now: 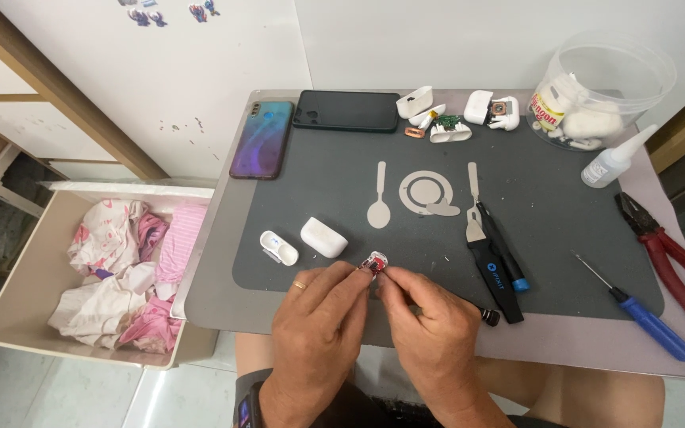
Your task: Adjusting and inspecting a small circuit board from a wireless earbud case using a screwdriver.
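**Two hands pinch a small red part at the mat's near edge**

Much of the small red-and-white electronic part (374, 264) is covered by fingertips, so its shape is hard to make out. A black-tipped tool (491, 317) pokes out from behind the right hand, its length hidden. The left hand (316, 333), ring on one finger, and the right hand (430, 333) meet fingertip to fingertip, both pinching the part between them. Just beyond the left hand lie two white plastic earbud-case shells (303, 242) on the dark grey work mat (564, 222).
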